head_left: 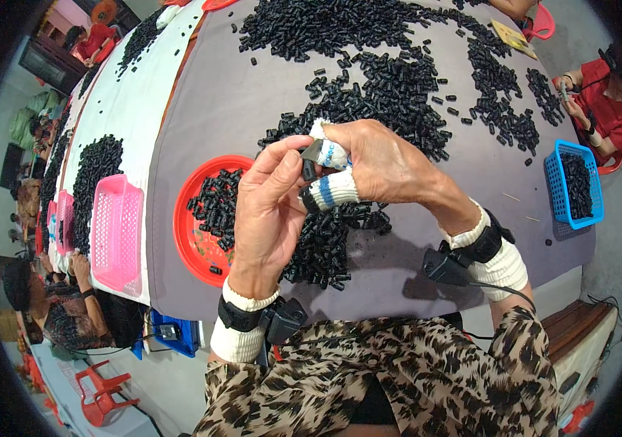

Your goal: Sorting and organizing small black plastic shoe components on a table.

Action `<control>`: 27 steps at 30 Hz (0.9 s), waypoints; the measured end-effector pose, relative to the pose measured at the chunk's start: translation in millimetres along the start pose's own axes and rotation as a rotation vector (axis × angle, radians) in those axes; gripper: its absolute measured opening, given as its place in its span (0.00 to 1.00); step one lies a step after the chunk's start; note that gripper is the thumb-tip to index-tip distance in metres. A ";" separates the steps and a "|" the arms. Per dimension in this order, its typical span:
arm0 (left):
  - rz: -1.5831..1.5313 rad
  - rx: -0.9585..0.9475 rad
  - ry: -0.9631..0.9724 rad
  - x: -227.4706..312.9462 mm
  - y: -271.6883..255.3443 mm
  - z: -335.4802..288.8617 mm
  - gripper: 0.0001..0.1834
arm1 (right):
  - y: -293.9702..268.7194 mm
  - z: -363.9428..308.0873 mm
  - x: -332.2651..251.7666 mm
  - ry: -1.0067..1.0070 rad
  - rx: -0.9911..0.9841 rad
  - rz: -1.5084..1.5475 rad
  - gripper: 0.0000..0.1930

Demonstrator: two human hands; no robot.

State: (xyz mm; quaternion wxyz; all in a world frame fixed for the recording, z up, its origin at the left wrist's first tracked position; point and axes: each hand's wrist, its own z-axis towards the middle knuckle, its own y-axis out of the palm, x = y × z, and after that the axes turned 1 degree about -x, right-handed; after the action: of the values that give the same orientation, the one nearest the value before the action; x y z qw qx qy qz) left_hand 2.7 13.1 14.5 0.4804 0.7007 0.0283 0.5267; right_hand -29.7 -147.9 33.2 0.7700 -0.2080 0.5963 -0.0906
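Both my hands meet above the table, in front of a heap of small black cylindrical plastic parts (325, 244). My left hand (271, 197) is closed, pinching one small black plastic part (309, 170) between thumb and fingers. White wrappings with blue marks (334, 189) cover the thumb and a finger of my right hand (391, 164). That hand is also closed, its fingertips against the part. A thin grey, blade-like piece (314, 151) shows between the hands; its full shape is hidden.
A round red tray (183, 218) holding black parts is beside my left hand. Larger heaps (391, 95) spread beyond. A blue basket (558, 197) of parts stands right, near a person in red (609, 105). Left are a pink basket (116, 240) and another person (71, 313).
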 end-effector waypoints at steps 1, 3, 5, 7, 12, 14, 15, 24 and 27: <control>0.000 0.000 -0.001 -0.2 -0.4 0.3 0.12 | -0.3 -0.1 0.0 0.001 0.001 0.000 0.19; 0.030 0.012 -0.005 -0.4 -2.2 0.7 0.12 | -0.6 -0.1 0.0 0.019 -0.010 -0.009 0.19; 0.041 0.023 -0.009 -0.3 -3.8 0.7 0.12 | 0.3 0.5 2.1 0.010 -0.011 -0.017 0.19; 0.051 0.031 -0.014 -1.5 -4.6 1.5 0.12 | 0.4 0.0 3.1 0.004 -0.009 -0.029 0.19; 0.013 -0.023 -0.022 -3.0 -9.6 2.2 0.13 | 1.3 -0.3 5.2 -0.040 -0.004 -0.020 0.19; 0.027 0.012 -0.022 -3.3 -3.6 2.7 0.12 | 1.4 -1.3 9.7 -0.028 -0.019 -0.037 0.20; 0.042 0.051 -0.019 -3.2 -1.8 2.5 0.12 | 1.7 -1.3 11.2 -0.020 -0.038 -0.051 0.21; 0.053 0.076 -0.031 -4.1 -0.9 2.6 0.12 | 2.4 -2.1 1.6 -0.006 0.017 -0.056 0.20; -0.013 0.028 -0.027 -3.7 -0.4 3.5 0.12 | 3.7 -3.4 5.5 -0.016 0.076 0.015 0.20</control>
State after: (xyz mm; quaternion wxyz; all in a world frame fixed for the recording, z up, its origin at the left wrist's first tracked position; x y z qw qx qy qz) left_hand 4.0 9.1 11.7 0.4743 0.7143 0.0338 0.5135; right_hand -31.9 -147.5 26.1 0.7828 -0.1745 0.5879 -0.1057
